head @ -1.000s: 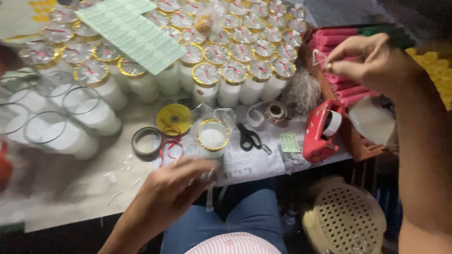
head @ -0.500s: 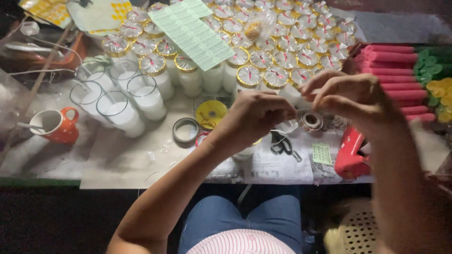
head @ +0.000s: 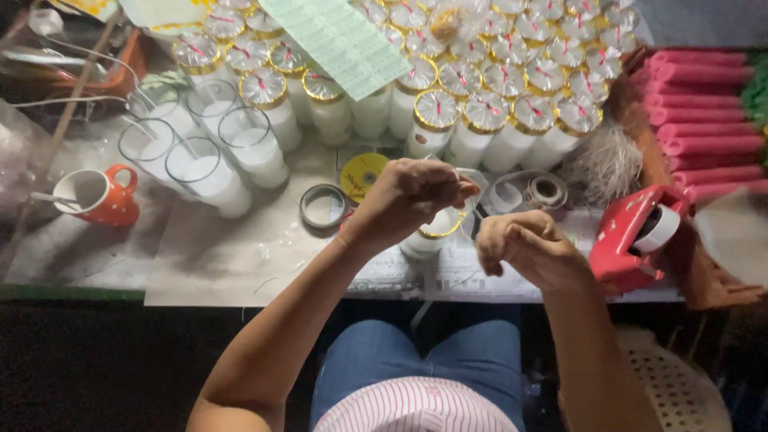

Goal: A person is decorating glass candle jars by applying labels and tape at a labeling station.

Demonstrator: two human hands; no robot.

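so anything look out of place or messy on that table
One thing: a green printed sheet lies askew across the tops of the wrapped candle jars, covering several. Small clear scraps litter the table beside the left hand. Nothing looks spilled or broken.

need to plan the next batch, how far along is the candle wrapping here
Done: many wrapped candles with gold rims stand packed at the back. In hand: the left hand and right hand work over one gold-rimmed candle. Left: about five open glasses of white wax, uncovered.
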